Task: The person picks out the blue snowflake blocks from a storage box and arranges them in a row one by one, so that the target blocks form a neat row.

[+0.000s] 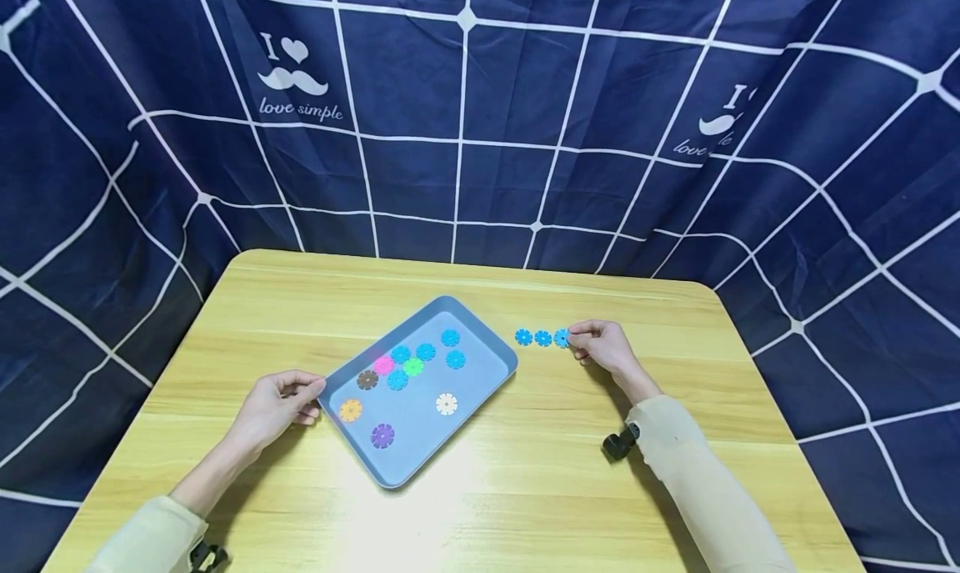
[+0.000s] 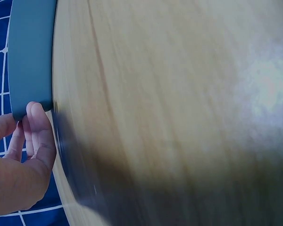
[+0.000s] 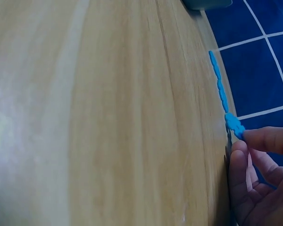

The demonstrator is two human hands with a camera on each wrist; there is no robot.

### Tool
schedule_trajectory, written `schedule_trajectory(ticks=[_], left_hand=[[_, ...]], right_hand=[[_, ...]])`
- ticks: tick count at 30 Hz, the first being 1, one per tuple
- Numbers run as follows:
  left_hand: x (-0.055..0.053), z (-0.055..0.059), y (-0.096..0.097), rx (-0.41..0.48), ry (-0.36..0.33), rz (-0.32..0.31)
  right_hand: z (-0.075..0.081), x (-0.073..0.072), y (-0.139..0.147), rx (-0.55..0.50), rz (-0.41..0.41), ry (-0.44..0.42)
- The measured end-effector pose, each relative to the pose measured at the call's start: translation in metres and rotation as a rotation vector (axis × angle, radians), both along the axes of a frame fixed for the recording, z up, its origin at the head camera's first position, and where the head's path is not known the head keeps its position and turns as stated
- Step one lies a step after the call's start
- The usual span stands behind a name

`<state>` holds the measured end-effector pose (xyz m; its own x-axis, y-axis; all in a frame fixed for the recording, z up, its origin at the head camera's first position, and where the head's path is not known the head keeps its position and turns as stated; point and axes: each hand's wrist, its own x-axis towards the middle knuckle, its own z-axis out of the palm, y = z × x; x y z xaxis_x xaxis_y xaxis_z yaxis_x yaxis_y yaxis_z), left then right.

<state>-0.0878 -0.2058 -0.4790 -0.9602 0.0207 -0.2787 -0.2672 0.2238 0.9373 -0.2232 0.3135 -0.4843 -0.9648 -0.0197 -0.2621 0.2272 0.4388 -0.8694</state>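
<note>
My left hand [image 1: 281,406] grips the left corner of a grey-blue tray [image 1: 408,464], thumb at the rim; the left wrist view shows the fingers [image 2: 40,122] against the tray's outer wall [image 2: 30,56]. At the tray's right, my right hand [image 1: 603,346] pinches a blue notched snowflake disc [image 1: 561,338] between thumb and fingertips. That disc [image 3: 233,125] is tilted up from the tabletop in the right wrist view. Two more blue discs, one in the middle [image 1: 543,338] and one at the left [image 1: 523,337], lie flat in line with it.
Inside the tray lie several blue discs [image 1: 450,338] and single pink [image 1: 384,365], green [image 1: 413,367], brown [image 1: 367,379], orange [image 1: 350,410], purple [image 1: 382,436] and cream [image 1: 446,404] ones. A dark blue checked curtain [image 1: 495,181] surrounds the wooden table [image 1: 555,498] at the back and sides.
</note>
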Motion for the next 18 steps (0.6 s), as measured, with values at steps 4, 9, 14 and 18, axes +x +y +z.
schedule_trajectory(ticks=[4, 9, 14, 18], left_hand=[[-0.0003, 0.0025, -0.0003, 0.003, -0.01, -0.001], [-0.0001, 0.0044, 0.0002, -0.002, -0.015, 0.003], [-0.0001, 0.0056, 0.0007, -0.012, -0.019, 0.008], [-0.0001, 0.0064, 0.0012, -0.019, -0.023, 0.01]], right_hand=[[0.0028, 0.0016, -0.002, 0.011, 0.0, 0.003], [0.0031, 0.0011, -0.0028, 0.029, -0.009, 0.008], [0.0024, -0.0011, -0.0029, 0.043, -0.019, -0.001], [0.0022, -0.0026, -0.002, 0.032, -0.02, -0.017]])
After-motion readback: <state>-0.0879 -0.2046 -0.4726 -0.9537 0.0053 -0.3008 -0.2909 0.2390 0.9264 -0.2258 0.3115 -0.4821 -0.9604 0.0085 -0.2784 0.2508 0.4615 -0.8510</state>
